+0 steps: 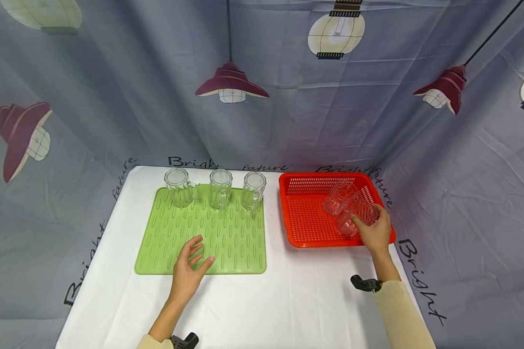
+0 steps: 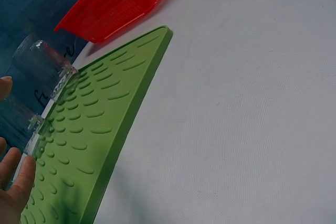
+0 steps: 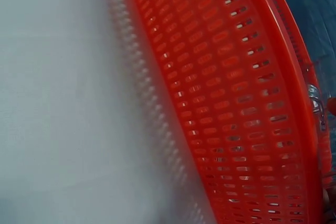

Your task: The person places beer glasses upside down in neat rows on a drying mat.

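In the head view my right hand (image 1: 377, 233) reaches into the red basket (image 1: 303, 237), its thumb and fingers gripping a clear glass mug (image 1: 365, 211) on either side. Another glass mug (image 1: 338, 196) lies behind it in the basket. Through the right wrist view, the basket wall (image 3: 226, 77) hides most of the held mug, with only a bit of glass (image 3: 316, 100) showing past the rim. My left hand (image 1: 188, 274) hovers over the front edge of the green mat (image 1: 240, 242), fingers spread and holding nothing.
Three clear glass mugs, the left one (image 1: 179, 189), the middle one (image 1: 220, 190) and the right one (image 1: 253, 190), stand in a row along the mat's back edge. A white cloth (image 1: 284, 310) covers the table. Grey printed curtains (image 1: 288, 121) hang behind and beside it.
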### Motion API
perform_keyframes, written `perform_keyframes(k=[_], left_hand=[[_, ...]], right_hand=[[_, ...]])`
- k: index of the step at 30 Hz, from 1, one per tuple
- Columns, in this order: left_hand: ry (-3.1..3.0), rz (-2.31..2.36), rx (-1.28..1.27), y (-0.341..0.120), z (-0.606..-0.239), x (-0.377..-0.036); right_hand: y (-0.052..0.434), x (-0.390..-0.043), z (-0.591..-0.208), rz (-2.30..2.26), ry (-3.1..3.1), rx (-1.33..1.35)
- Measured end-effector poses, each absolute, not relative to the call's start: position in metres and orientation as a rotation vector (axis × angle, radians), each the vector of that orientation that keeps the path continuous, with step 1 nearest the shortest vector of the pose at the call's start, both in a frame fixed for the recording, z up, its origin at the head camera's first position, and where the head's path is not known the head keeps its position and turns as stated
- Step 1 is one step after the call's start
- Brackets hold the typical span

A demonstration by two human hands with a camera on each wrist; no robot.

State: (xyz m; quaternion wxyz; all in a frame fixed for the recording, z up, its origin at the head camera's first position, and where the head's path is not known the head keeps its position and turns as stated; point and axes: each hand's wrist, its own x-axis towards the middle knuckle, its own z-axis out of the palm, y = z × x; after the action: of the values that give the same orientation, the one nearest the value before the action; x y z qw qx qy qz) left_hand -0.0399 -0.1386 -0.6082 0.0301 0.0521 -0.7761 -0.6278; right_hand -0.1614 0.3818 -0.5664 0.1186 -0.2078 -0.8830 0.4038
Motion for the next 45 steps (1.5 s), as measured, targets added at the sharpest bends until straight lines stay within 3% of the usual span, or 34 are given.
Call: perform_keyframes(k=[21, 45], left_hand=[[-2.422, -1.915, 0.133, -0.140, -0.608, -0.042], [-2.408, -1.938, 0.135, -0.134, -0.607, -0.041]], right_hand=[[0.372, -0.141, -0.558, 1.218, -2.495, -0.592], [0.342, -0.125, -0.534, 1.250, -2.388, -0.387]])
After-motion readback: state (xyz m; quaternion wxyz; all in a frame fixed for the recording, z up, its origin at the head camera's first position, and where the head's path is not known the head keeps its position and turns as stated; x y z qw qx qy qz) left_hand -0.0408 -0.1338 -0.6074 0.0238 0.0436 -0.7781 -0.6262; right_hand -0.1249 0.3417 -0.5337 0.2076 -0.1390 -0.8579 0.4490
